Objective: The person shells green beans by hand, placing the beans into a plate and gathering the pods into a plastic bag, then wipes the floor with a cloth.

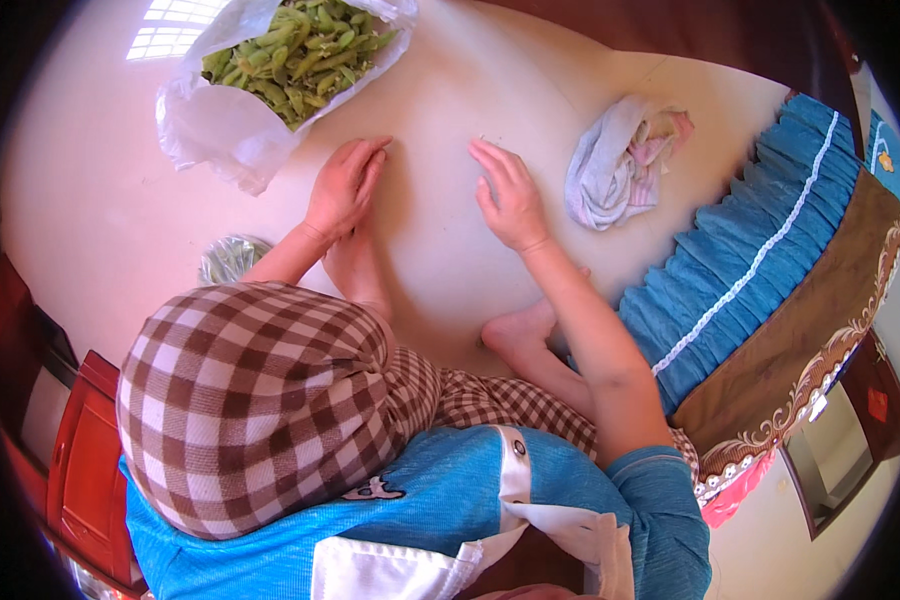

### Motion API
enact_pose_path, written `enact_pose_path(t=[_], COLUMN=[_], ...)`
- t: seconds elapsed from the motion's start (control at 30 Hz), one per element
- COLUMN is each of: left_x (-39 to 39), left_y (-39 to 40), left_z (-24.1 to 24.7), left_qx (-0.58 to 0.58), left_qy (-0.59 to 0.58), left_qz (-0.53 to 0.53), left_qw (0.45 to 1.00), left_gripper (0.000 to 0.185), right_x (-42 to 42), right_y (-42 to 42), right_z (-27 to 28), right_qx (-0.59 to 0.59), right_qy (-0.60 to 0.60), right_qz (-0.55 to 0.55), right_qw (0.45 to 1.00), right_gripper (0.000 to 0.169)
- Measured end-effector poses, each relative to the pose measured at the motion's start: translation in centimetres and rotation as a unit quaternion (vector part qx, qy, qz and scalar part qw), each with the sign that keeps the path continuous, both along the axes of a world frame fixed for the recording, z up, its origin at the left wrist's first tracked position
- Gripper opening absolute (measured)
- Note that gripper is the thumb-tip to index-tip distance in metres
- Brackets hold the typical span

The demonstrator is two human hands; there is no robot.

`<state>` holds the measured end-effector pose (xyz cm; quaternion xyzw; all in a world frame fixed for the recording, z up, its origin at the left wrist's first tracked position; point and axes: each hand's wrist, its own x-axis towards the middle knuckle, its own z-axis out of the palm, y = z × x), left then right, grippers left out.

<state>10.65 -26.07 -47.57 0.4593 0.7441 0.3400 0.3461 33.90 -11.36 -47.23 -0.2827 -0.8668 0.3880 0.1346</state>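
My left hand (345,187) hovers above my foot, fingers extended and nothing visible in its grasp. My right hand (511,199) is across from it, thumb apart from the fingers and nothing held. Bare pale floor (435,180) shows between the two hands. Just beyond my left hand lies a white plastic bag (214,124), its mouth wide and full of green edamame pods (300,64). A crumpled grey and pink cloth (611,165) lies on the floor to the right of my right hand. The palm side of my left hand is hidden.
A small clear plastic bag (232,259) with something green sits beside my left forearm. Blue ruffled fabric with brown trim (742,240) borders the right side. Dark red furniture (727,30) stands at the far edge, and a red wooden panel (86,465) at lower left.
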Motion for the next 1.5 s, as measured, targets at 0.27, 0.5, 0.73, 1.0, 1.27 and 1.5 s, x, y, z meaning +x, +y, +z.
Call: enact_pose_path(t=[0.27, 0.5, 0.73, 1.0, 1.27, 1.5], left_x=[0.6, 0.6, 0.7, 0.8, 0.5, 0.4], left_y=[0.3, 0.3, 0.4, 0.4, 0.7, 0.6], left_z=[-0.1, -0.2, 0.1, 0.3, 0.0, -0.1], left_qx=[-0.002, 0.01, -0.013, -0.042, -0.039, -0.051], left_qy=[-0.011, -0.002, -0.012, -0.008, -0.031, -0.033], left_qz=[-0.016, -0.037, -0.03, -0.038, -0.025, -0.021], left_qw=[1.0, 0.999, 0.999, 0.998, 0.998, 0.998], left_gripper=[0.024, 0.023, 0.024, 0.024, 0.025, 0.024], right_x=[11.9, 7.7, 1.7, 13.5, 14.1, 14.6], right_y=[-3.4, -1.0, -1.9, -17.5, -19.3, -18.8], right_z=[-1.0, -4.2, -0.8, -0.9, -1.4, -0.7], right_qx=[-0.444, -0.599, -0.424, 0.098, 0.068, 0.069], right_qy=[-0.478, -0.189, -0.27, -0.24, -0.302, -0.308], right_qz=[0.229, -0.026, 0.186, 0.474, 0.485, 0.491], right_qw=[0.722, 0.778, 0.844, 0.841, 0.818, 0.812], right_gripper=[0.024, 0.031, 0.02, 0.007, 0.014, 0.014])
